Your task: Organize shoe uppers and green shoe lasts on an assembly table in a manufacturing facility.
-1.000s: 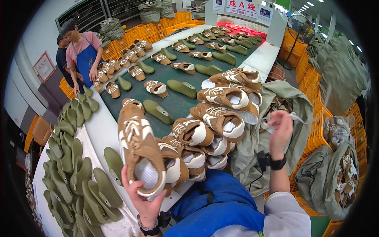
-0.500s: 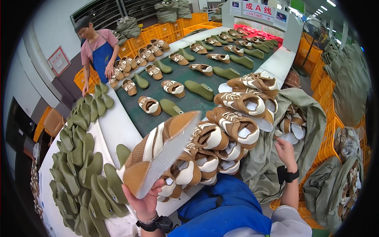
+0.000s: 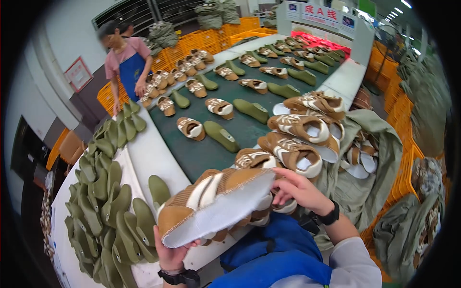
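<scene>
A brown shoe upper (image 3: 197, 189) with cream stripes is held across the front of me, its white stitched underside (image 3: 225, 206) turned toward me. My left hand (image 3: 172, 252) is closed around its lower left end. At the upper right end, my right hand (image 3: 305, 192) has its fingers on the tip; the thumb is hard to make out. Just behind the held upper, a stack of similar brown uppers (image 3: 293, 151) rests on the table. Dark green shoe lasts (image 3: 115, 206) are heaped on the white table side to the left.
Uppers and lasts sit in rows on a green conveyor belt (image 3: 170, 139). On the right, a grey-green sack (image 3: 379, 187) holds more uppers, beside orange crates (image 3: 406, 158). A co-worker in a blue apron (image 3: 130, 72) stands at the far left, with another person partly hidden behind.
My right hand has moved from the sack to the held upper's far end. The upper has tilted flatter, showing more of its white underside. Items on the belt have shifted slightly in view.
</scene>
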Motion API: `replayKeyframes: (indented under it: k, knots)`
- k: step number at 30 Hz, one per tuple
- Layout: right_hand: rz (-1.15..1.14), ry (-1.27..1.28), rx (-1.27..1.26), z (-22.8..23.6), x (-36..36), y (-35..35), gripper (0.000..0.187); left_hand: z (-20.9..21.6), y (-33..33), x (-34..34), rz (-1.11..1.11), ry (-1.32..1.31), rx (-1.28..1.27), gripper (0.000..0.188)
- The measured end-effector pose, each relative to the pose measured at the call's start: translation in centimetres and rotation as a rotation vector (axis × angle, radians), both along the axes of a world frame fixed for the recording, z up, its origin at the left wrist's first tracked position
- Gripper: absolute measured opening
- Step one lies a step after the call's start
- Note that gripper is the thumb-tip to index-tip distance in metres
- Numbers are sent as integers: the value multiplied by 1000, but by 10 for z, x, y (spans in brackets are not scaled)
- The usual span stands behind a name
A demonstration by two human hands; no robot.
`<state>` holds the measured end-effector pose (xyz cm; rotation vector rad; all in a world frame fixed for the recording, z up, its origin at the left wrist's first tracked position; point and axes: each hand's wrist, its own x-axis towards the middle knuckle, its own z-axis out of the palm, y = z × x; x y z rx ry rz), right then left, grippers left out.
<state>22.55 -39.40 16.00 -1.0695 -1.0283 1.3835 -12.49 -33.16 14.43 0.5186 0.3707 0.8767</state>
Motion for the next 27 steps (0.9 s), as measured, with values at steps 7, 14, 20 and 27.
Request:
replayKeyframes:
  k: [7, 14, 20, 27]
  knots:
    - [-67, -145, -67, -35, 20, -34, 28, 17, 128, -46, 447, 1222, 795, 43]
    - [-179, -185, -91, -34, 30, -48, 25, -73, 298, -115, 577, 1920, 953, 59]
    - [-145, -172, -187, -64, 52, -66, 25, -95, 229, -79, 88, 2064, 1082, 63]
    - [752, -410, -685, -192, 47, -73, 28, -92, 163, -96, -26, 2056, 483, 71]
